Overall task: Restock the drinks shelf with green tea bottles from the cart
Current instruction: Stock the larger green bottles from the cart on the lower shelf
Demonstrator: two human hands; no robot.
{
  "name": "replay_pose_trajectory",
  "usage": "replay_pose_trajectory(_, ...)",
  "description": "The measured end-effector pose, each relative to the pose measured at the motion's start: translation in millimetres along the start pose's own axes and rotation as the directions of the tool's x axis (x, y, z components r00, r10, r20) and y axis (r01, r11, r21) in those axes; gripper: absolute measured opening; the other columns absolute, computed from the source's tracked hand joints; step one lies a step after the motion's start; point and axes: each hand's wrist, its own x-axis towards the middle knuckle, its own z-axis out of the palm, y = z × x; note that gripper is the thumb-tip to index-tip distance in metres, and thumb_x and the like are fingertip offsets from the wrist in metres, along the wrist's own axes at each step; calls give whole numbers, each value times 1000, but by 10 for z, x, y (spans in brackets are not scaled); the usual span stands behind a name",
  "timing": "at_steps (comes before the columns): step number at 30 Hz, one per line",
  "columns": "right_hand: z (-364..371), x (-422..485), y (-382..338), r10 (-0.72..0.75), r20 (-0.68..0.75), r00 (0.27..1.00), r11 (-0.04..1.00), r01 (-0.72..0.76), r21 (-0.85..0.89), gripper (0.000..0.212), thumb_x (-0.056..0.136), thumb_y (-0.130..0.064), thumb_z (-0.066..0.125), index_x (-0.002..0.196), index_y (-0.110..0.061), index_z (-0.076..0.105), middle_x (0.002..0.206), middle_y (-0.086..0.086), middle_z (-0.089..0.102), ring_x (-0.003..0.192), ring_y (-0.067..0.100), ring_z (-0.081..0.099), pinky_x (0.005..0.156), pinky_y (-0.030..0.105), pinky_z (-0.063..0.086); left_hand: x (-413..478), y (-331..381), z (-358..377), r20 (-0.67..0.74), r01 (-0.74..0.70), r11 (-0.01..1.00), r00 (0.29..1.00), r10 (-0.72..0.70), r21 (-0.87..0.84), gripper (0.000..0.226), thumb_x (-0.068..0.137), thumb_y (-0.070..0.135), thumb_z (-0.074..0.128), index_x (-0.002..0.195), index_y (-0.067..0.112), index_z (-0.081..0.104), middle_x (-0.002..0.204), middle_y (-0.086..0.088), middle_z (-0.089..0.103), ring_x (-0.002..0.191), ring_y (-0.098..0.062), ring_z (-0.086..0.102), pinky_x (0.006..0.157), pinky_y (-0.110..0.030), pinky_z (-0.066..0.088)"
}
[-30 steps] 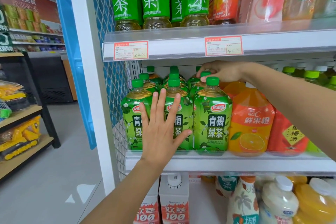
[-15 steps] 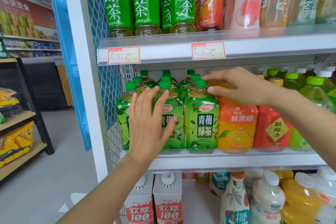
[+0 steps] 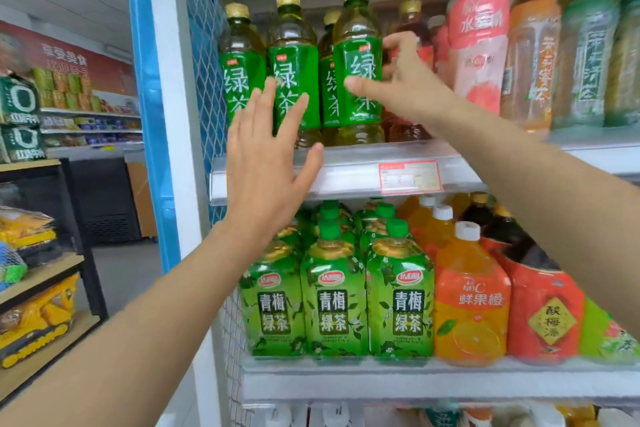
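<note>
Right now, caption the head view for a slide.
Right hand grips a green tea bottle on the upper shelf; left hand open.

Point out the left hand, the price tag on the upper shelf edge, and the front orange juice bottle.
left hand (image 3: 266,166): head view, back of the hand.
price tag (image 3: 410,177): head view, middle of the red-bordered card.
orange juice bottle (image 3: 471,305): head view, its orange front label.

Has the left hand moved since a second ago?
Yes, upward: the left hand now overlaps the clear price rail, fingers before the tall green tea bottles.
</note>
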Motion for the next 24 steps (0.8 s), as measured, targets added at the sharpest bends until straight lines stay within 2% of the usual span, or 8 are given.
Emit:
replay_pose_trajectory(2, 85, 113, 26, 68, 49, 996, 998, -67, -23, 101, 69, -45, 80, 139, -11, 16, 125, -1, 53, 115, 14, 55, 102, 34, 45, 64, -57, 1, 52, 34, 999, 998, -33, -16, 61, 95, 48, 39, 150, 27, 27, 160, -14, 17, 146, -29, 20, 117, -46, 18)
replay_pose_trajectory(4, 103, 118, 48, 109, 95, 989, 993, -105, -43, 91, 77, -34, 78, 140, -8, 18, 122, -8, 49, 118, 12, 51, 99, 29, 43, 116, -105, -10, 86, 70, 997, 994, -67, -34, 62, 96, 49, 40, 151, 25, 24, 158, -15, 22, 144, -30, 24, 114, -46, 21)
replay_pose_trajectory(6, 78, 117, 103, 81, 114, 990, 996, -85, 30, 83, 76, -32, 79, 136, -11, 26, 118, -8, 55, 115, 13, 56, 98, 33, 49, 166, -153, -13, 111, 100, 994, 989, -93, -52, 62, 97, 46, 43, 151, 23, 25, 155, -14, 30, 142, -28, 28, 113, -45, 24)
replay_pose_trajectory(12, 215, 124, 13, 32, -2, 999, 991, -32, -132, 82, 71, -40, 81, 128, -11, 29, 118, -1, 54, 107, 15, 57, 92, 36, 50, 342, -212, -15, 78, 37, 998, 996, -33, -47, 65, 90, 44, 55, 146, 18, 35, 129, -7, 56, 119, -26, 50, 97, -42, 39)
replay_pose_trajectory(17, 138, 123, -73, 162, 161, 974, 984, -148, -96, 89, 75, -37, 78, 137, -11, 20, 125, 1, 53, 112, 16, 57, 88, 31, 53, 459, -262, -60, 49, 52, 999, 997, -51, -3, 67, 83, 45, 65, 141, 21, 40, 121, -4, 60, 112, -26, 51, 91, -38, 39)
replay_pose_trajectory(20, 72, 49, -117, 218, 213, 952, 976, -218, -26, 63, 80, -22, 76, 128, -16, 36, 109, 3, 61, 96, 17, 66, 79, 43, 58, 499, -259, -79, 83, 126, 990, 989, -121, -57, 78, 81, 49, 69, 145, 21, 34, 121, 0, 61, 115, -25, 49, 94, -39, 37)
replay_pose_trajectory(22, 74, 34, -135, 205, 199, 958, 979, -204, -22, 44, 83, -16, 72, 117, -17, 44, 93, -3, 60, 82, 11, 65, 73, 41, 58, 527, -259, -72, 102, 174, 982, 981, -167, -72, 83, 78, 51, 71, 145, 20, 33, 120, 2, 62, 116, -24, 48, 95, -38, 35)
replay_pose_trajectory(24, 83, 50, -146, 217, 209, 954, 976, -217, -21, 56, 84, -15, 71, 130, -12, 38, 93, -6, 55, 86, 13, 64, 77, 41, 58, 552, -263, -51, 105, 197, 977, 977, -188, -85, 81, 75, 54, 72, 141, 20, 37, 117, 3, 62, 116, -23, 46, 92, -36, 33)
